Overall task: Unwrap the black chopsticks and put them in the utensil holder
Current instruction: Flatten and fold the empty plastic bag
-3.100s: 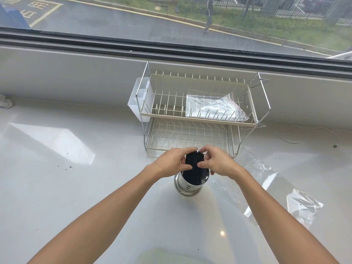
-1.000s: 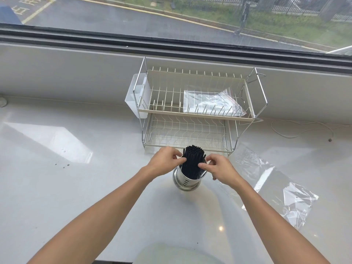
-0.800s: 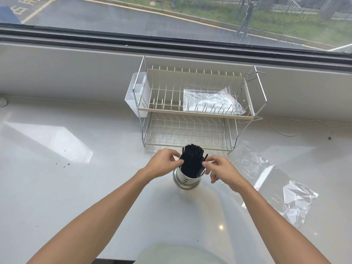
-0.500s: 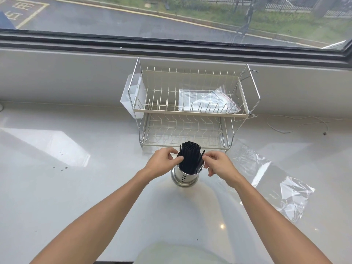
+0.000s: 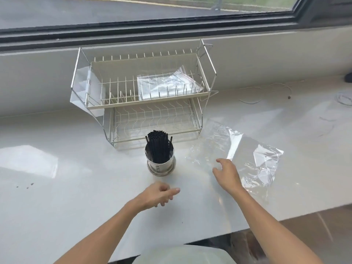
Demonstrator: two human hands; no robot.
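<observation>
Many chopsticks (image 5: pixel 158 147) are being held upright in the holder (image 5: pixel 159 162) before the rack (image 5: pixel 146 96). Nothing is being gripped: the left hand (image 5: pixel 156 194) is hanging loosely curled, the right hand (image 5: pixel 226 174) is being spread over the wrapper (image 5: pixel 253 161).

No readable text, label, brand or number appears anywhere on the counter, rack, holder or wrapping in view.

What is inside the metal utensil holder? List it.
A bundle of black chopsticks stands upright in the utensil holder, tops above the rim. Their lower ends and the holder's bottom are hidden by its wall.
</observation>
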